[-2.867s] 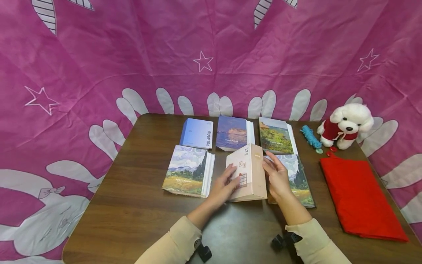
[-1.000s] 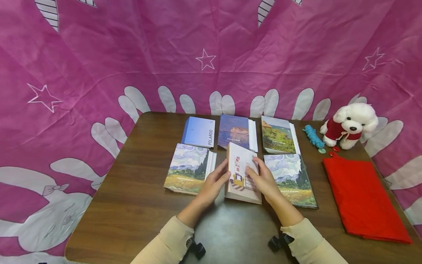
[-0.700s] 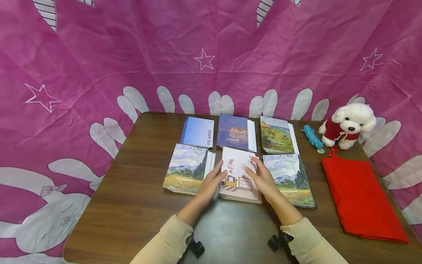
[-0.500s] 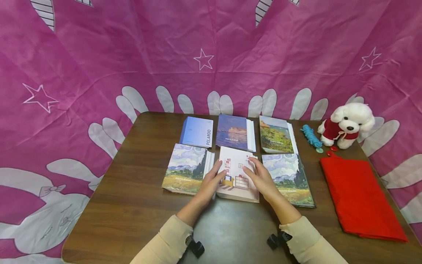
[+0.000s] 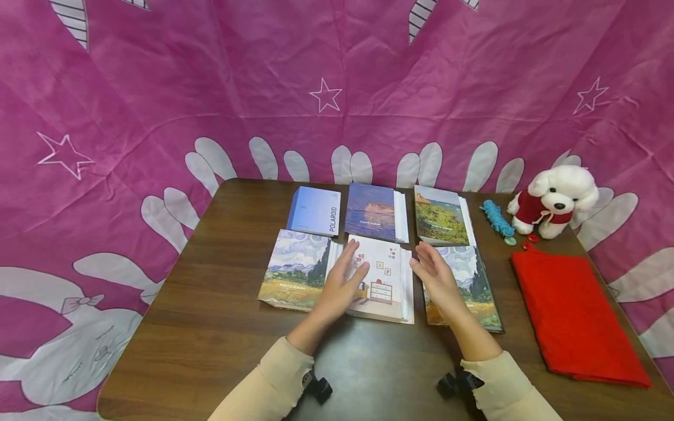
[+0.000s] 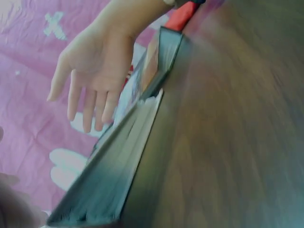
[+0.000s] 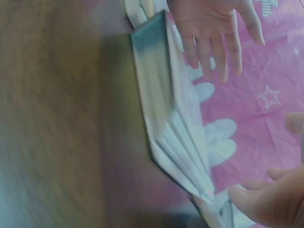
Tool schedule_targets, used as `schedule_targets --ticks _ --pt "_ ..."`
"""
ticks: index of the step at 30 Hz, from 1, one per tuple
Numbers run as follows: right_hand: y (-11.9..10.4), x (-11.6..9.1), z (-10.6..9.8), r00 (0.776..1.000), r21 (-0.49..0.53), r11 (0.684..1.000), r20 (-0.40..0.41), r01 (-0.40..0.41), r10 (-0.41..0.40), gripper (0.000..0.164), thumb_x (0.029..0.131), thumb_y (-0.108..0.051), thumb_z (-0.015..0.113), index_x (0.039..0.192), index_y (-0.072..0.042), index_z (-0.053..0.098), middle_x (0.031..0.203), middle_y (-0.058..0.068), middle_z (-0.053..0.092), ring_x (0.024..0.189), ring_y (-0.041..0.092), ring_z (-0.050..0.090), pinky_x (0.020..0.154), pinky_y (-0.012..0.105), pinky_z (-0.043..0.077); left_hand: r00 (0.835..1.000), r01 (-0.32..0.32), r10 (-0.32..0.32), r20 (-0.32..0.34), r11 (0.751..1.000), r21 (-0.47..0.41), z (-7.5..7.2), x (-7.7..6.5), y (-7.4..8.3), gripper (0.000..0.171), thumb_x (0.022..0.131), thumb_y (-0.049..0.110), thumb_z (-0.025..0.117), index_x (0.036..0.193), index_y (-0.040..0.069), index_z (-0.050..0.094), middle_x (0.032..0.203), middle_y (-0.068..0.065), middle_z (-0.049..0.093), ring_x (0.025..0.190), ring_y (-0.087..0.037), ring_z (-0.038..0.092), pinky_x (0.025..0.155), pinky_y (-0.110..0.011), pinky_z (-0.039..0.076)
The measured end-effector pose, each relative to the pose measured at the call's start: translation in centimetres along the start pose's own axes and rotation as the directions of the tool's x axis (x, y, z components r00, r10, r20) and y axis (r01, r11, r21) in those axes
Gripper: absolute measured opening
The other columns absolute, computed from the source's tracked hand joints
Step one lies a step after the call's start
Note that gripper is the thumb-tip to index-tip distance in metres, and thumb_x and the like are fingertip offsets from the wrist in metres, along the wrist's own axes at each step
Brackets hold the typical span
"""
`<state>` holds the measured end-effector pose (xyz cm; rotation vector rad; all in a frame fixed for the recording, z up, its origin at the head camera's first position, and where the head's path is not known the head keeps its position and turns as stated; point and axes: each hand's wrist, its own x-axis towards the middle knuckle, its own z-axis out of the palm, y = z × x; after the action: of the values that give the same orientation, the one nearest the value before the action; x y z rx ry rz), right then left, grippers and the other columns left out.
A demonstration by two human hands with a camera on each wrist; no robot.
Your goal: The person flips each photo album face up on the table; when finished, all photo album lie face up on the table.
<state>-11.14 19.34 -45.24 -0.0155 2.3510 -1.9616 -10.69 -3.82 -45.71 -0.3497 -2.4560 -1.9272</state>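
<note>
A white photo album (image 5: 376, 292) with a drawn room on its cover lies flat in the middle of the front row, its page edges fanned at the right. My left hand (image 5: 339, 286) hovers over its left edge with fingers straight and the thumb apart. To the album's right, my right hand (image 5: 441, 280) is held open, overlapping a landscape photo album (image 5: 481, 304). A gap separates that hand from the white album. In the left wrist view the right hand (image 6: 97, 66) shows an empty palm; the right wrist view shows the left hand (image 7: 211, 31) likewise empty.
Left of the white album is another landscape album (image 5: 295, 269). Behind stand a blue Polaroid album (image 5: 314, 210), a sea-cliff album (image 5: 370, 211) and a garden album (image 5: 441, 216). Rightward are blue cord (image 5: 497, 217), a plush dog (image 5: 558, 199) and folded red cloth (image 5: 579, 316).
The white album, earlier tilted up between both hands and turned, was laid flat. Both hands have let go; the right hand has moved off to the right.
</note>
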Motion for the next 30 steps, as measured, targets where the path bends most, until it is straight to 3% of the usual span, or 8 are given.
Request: schedule_targets --ticks 4,9,12,18,21,27,30 --pt "-0.4 -0.4 -1.6 0.999 0.042 0.999 -0.036 0.006 -0.005 0.062 0.107 -0.023 0.053 0.158 0.000 0.024 0.161 0.022 0.030 0.149 0.036 0.029 0.120 0.049 0.028 0.999 -0.043 0.043 0.015 0.999 -0.024 1.7 0.4 0.7 0.056 0.105 0.033 0.053 0.155 0.011 0.040 0.164 -0.009 0.030 0.151 -0.027 0.027 0.122 -0.050 0.020" --pt "-1.1 -0.8 -3.4 0.994 0.102 0.995 -0.111 -0.008 0.019 0.061 0.107 -0.024 0.051 0.157 0.000 0.024 0.158 0.022 0.033 0.143 0.034 0.035 0.111 0.030 0.040 0.997 -0.067 0.067 0.034 0.998 -0.013 4.3 0.7 1.2 0.054 0.106 0.034 0.050 0.154 0.010 0.043 0.163 -0.007 0.034 0.150 -0.024 0.030 0.122 -0.046 0.022" --pt "-1.0 -1.0 -4.7 0.987 0.048 0.999 -0.161 -0.004 0.012 0.063 0.107 -0.027 0.053 0.157 0.000 0.026 0.157 0.022 0.035 0.143 0.033 0.036 0.109 0.025 0.040 0.996 -0.074 0.075 0.044 0.997 -0.024 5.9 0.7 1.5 0.053 0.106 0.034 0.050 0.153 0.009 0.045 0.162 -0.006 0.035 0.149 -0.024 0.031 0.122 -0.044 0.023" --pt "0.1 -1.6 -8.1 0.961 -0.174 0.984 -0.278 -0.045 -0.005 0.068 0.105 -0.034 0.056 0.158 -0.003 0.027 0.158 0.023 0.036 0.147 0.037 0.031 0.120 0.042 0.030 0.993 -0.056 0.057 0.099 0.998 -0.013 9.4 0.2 1.7 0.053 0.107 0.036 0.047 0.152 0.008 0.046 0.161 -0.008 0.037 0.148 -0.025 0.033 0.121 -0.043 0.026" --pt "0.8 -2.0 -9.7 0.953 -0.199 0.975 -0.299 -0.104 0.041 0.069 0.105 -0.037 0.054 0.158 -0.002 0.026 0.158 0.025 0.034 0.147 0.039 0.030 0.119 0.053 0.028 0.988 -0.025 0.027 0.154 1.000 -0.010 11.0 -0.4 1.6 0.055 0.107 0.038 0.046 0.153 0.008 0.044 0.162 -0.011 0.036 0.148 -0.027 0.034 0.121 -0.044 0.027" --pt "2.2 -3.0 -11.6 0.958 -0.266 0.931 -0.207 -0.248 0.196 0.079 0.105 -0.046 0.048 0.159 0.002 0.018 0.160 0.032 0.025 0.146 0.048 0.024 0.115 0.064 0.025 0.978 0.075 -0.070 0.199 0.997 -0.018 13.3 -1.3 1.3 0.055 0.107 0.041 0.045 0.153 0.011 0.046 0.164 -0.010 0.031 0.149 -0.029 0.031 0.120 -0.048 0.029" --pt "2.7 -3.3 -12.1 0.955 -0.227 0.934 -0.176 -0.277 0.240 0.080 0.105 -0.046 0.048 0.159 0.002 0.014 0.162 0.032 0.019 0.147 0.048 0.021 0.118 0.063 0.021 0.977 0.110 -0.105 0.186 0.994 -0.019 14.0 -1.4 1.3 0.056 0.106 0.045 0.044 0.152 0.012 0.048 0.164 -0.010 0.030 0.149 -0.030 0.030 0.120 -0.049 0.028"
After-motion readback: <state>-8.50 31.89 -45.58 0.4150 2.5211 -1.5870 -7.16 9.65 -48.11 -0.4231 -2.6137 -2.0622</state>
